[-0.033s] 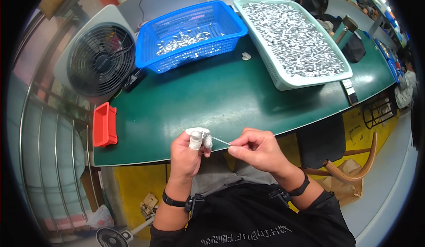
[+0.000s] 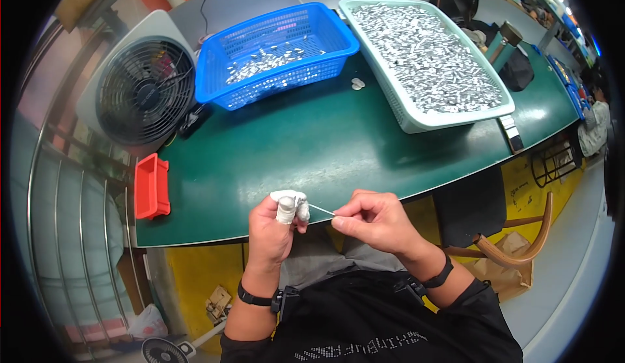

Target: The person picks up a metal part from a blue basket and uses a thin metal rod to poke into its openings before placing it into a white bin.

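Note:
My left hand (image 2: pixel 272 228) is closed above the table's near edge, with white coverings over its thumb and some fingertips. Between those fingertips it seems to pinch something small, which they hide. A thin pale rod (image 2: pixel 321 209) runs from the covered fingers to my right hand (image 2: pixel 381 221). The thumb and forefinger of my right hand are pressed together on the rod's outer end. Farther off, a blue plastic basket (image 2: pixel 286 87) has small shiny metal pieces (image 2: pixel 263 64) scattered over its bottom. A pale green basket (image 2: pixel 392 93) on the right is filled with small silver pieces (image 2: pixel 430 60).
A few flat silvery pieces (image 2: pixel 357 84) lie on the green table (image 2: pixel 260 148) between the baskets. At the left are a red bin (image 2: pixel 151 187) and a box fan (image 2: pixel 146 93). A wooden-armed chair (image 2: pixel 514 246) stands at the right.
The whole view has shifted slightly, so the baskets and bin sit a little farther left. Both hands keep nearly the same pose, with the rod still between them.

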`<action>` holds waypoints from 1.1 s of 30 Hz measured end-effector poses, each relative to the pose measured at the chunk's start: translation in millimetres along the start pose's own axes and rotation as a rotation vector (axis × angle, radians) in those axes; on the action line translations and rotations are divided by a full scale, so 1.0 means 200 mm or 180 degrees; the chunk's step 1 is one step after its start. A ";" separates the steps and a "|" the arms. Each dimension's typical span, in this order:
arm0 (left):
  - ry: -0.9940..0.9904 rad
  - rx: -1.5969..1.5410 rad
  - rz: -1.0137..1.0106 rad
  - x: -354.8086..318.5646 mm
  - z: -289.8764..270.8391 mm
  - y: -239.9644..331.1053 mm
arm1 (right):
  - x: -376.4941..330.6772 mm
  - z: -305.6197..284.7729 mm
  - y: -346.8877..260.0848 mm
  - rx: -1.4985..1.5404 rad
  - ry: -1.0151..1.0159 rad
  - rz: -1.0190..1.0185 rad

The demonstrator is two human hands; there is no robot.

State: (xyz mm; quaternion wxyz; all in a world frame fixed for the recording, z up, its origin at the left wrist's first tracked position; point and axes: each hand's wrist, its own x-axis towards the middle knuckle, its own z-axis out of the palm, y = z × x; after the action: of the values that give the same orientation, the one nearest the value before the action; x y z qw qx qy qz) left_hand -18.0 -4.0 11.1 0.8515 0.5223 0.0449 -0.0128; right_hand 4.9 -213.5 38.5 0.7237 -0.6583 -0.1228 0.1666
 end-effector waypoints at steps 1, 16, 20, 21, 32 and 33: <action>-0.0097 0.0095 0.0130 -0.01 -0.01 -0.01 | 0.00 0.00 0.00 0.0250 -0.0100 0.0197; -0.0106 0.0318 0.0218 0.01 0.10 0.05 | 0.01 -0.01 0.04 -0.0007 -0.0081 -0.0324; -0.0227 -0.0180 -0.0080 0.00 0.09 0.07 | 0.03 -0.01 0.04 -0.0067 -0.0147 -0.0355; -0.0037 -0.0363 -0.0289 0.00 0.10 0.08 | 0.04 0.00 0.03 -0.1365 0.0227 -0.1593; -0.0298 0.0151 0.0279 0.04 0.10 0.03 | 0.04 0.01 0.06 -0.0219 0.0022 -0.0710; -0.0444 0.0013 0.0339 0.03 0.11 0.04 | 0.04 0.00 0.05 0.0029 -0.0059 -0.0500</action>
State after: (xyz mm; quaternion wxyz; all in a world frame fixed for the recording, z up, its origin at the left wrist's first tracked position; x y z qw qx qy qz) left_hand -9.3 -19.3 26.5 0.8510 0.5235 -0.0425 -0.0039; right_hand 10.5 -208.8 28.0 0.7364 -0.6418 -0.1801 0.1159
